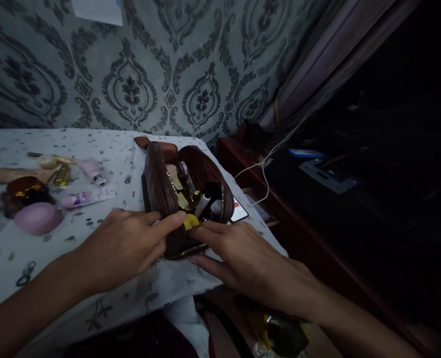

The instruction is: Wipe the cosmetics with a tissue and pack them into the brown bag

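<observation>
An unzipped brown cosmetic bag (155, 186) stands on the patterned white cloth, its lid folded back. Inside are several gold-coloured items (184, 200), white-capped tubes or bottles (216, 207) and a small round jar (182, 169). A yellow item (191, 222) of unclear kind lies at the front opening, between my fingertips. My left hand (127, 246) is closed at the front left edge, its index finger reaching to the yellow item. My right hand (242, 251) pinches the front rim, fingers over the zip edge and thumb outside below.
On the left of the cloth (104, 298) lie a pink sponge-like oval (38, 218), a dark amber container (26, 191), a pink tube (89, 170), a purple-white tube (88, 198) and a small gold bottle (62, 174). A phone (239, 210) lies right of the bag; white cables (280, 144) hang beyond.
</observation>
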### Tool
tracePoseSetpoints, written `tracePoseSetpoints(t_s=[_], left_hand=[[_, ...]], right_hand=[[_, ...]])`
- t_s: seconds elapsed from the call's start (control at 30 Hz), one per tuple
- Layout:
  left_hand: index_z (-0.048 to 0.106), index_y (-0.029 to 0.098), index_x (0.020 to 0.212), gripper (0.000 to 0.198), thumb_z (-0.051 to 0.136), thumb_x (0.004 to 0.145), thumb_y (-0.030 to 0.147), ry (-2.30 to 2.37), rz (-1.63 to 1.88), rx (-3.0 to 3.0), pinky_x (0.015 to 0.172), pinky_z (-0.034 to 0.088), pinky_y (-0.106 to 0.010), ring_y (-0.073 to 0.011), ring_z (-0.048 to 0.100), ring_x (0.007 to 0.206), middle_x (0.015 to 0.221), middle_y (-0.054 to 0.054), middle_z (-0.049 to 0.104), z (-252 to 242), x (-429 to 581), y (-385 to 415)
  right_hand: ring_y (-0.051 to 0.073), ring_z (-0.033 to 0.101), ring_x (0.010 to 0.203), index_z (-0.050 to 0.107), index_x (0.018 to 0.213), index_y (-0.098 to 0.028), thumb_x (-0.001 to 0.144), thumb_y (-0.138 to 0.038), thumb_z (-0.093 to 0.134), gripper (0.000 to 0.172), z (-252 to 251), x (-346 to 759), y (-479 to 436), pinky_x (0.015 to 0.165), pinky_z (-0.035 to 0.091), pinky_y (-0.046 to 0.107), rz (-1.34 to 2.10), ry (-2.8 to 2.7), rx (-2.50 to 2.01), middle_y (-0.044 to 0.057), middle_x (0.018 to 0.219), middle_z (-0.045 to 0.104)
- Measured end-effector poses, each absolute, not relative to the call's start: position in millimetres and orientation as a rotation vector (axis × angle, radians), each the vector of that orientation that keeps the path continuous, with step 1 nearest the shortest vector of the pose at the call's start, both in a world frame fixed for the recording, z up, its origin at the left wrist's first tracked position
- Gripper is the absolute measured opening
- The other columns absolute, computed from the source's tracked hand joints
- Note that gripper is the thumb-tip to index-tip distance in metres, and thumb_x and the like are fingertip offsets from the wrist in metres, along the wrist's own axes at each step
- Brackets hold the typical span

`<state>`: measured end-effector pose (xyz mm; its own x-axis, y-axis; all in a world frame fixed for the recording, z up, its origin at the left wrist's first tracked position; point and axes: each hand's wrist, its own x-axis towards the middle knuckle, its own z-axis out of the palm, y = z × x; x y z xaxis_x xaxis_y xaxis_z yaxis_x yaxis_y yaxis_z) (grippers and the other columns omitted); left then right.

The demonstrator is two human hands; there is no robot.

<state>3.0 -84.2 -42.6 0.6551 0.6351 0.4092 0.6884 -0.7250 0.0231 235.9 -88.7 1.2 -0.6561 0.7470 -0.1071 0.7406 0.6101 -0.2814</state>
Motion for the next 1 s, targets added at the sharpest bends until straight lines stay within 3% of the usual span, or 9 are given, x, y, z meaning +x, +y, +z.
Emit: tracePoseSetpoints(t_s=[0.07,0.17,0.23,0.33,0.5,0.63,0.8,0.87,1.0], left_hand=[[0.049,0.026,0.134,0.044,0.044,0.091,0.018,-1.114,-0.577,-2.741,0.051,0.043,-0.027,-0.0178,0.067,0.059,0.077,0.001,0.072,-40,4,-85],[0.038,0.026,0.142,0.05,0.044,0.093,0.017,-1.122,-0.598,-2.802,0.052,0.043,-0.025,-0.016,0.068,0.059,0.077,0.004,0.072,-43,3,-90],[0.029,0.023,0.146,0.054,0.042,0.094,0.017,-1.099,-0.654,-2.834,0.053,0.044,-0.025,-0.0157,0.069,0.061,0.077,0.004,0.072,-50,2,-96],[0.024,0.016,0.146,0.055,0.041,0.093,0.016,-1.096,-0.714,-2.841,0.053,0.045,-0.026,-0.017,0.07,0.063,0.077,0.001,0.073,-62,-4,-107],[0.045,0.018,0.128,0.037,0.041,0.092,0.014,-1.149,-0.658,-2.897,0.059,0.046,-0.028,-0.0177,0.069,0.066,0.086,-0.002,0.074,-72,-31,-123],[0.059,0.02,0.108,0.023,0.042,0.093,0.018,-1.395,-0.692,-2.953,0.06,0.042,-0.026,-0.0153,0.064,0.063,0.078,0.0,0.071,-77,-72,-127],[0.064,0.019,0.098,0.02,0.045,0.091,0.02,-1.786,-0.96,-2.895,0.064,0.042,-0.024,-0.0135,0.061,0.063,0.072,0.002,0.066,-89,-118,-126],[0.064,0.018,0.096,0.02,0.045,0.09,0.02,-1.852,-1.048,-2.843,0.067,0.043,-0.025,-0.0144,0.061,0.067,0.077,0.0,0.068,-93,-129,-124],[0.064,0.018,0.093,0.019,0.046,0.089,0.021,-1.926,-1.133,-2.76,0.065,0.043,-0.025,-0.0149,0.06,0.067,0.079,-0.001,0.068,-103,-142,-120]], right_hand=[[0.02,0.071,0.08,0.065,0.112,-0.017,0.093,-0.033,0.065,0.025,1,232,-84,0.067,0.051,0.028,0.805,-2.687,-1.321,0.008,0.097,0.072],[0.013,0.066,0.056,0.057,0.124,-0.016,0.092,-0.039,0.063,0.04,3,228,-75,0.05,0.049,0.023,1.527,-2.339,-1.328,0.004,0.088,0.07],[0.009,0.062,0.05,0.051,0.13,-0.019,0.089,-0.043,0.066,0.05,5,225,-70,0.044,0.049,0.021,1.922,-2.076,-1.283,0.006,0.101,0.068],[0.006,0.064,0.054,0.054,0.129,-0.022,0.08,-0.045,0.074,0.058,9,220,-68,0.045,0.05,0.02,2.105,-1.883,-1.269,0.01,0.123,0.062],[0.011,0.068,0.062,0.048,0.139,-0.022,0.079,-0.048,0.073,0.07,8,217,-71,0.049,0.053,0.024,1.921,-1.816,-1.408,0.013,0.123,0.061],[0.015,0.065,0.055,0.041,0.145,-0.023,0.082,-0.053,0.068,0.075,7,223,-72,0.047,0.054,0.031,1.366,-2.012,-1.44,0.014,0.116,0.065],[0.016,0.064,0.06,0.058,0.128,-0.028,0.09,-0.038,0.064,0.039,13,208,-91,0.044,0.047,0.025,0.291,-2.108,-1.125,0.008,0.095,0.07],[0.015,0.065,0.064,0.064,0.117,-0.029,0.093,-0.026,0.059,0.024,8,187,-102,0.047,0.048,0.022,0.232,-2.2,-0.886,0.005,0.089,0.071],[0.014,0.067,0.067,0.067,0.105,-0.02,0.094,-0.014,0.053,0.019,-24,127,-106,0.059,0.052,0.023,0.41,-2.398,-0.51,0.004,0.082,0.069]])
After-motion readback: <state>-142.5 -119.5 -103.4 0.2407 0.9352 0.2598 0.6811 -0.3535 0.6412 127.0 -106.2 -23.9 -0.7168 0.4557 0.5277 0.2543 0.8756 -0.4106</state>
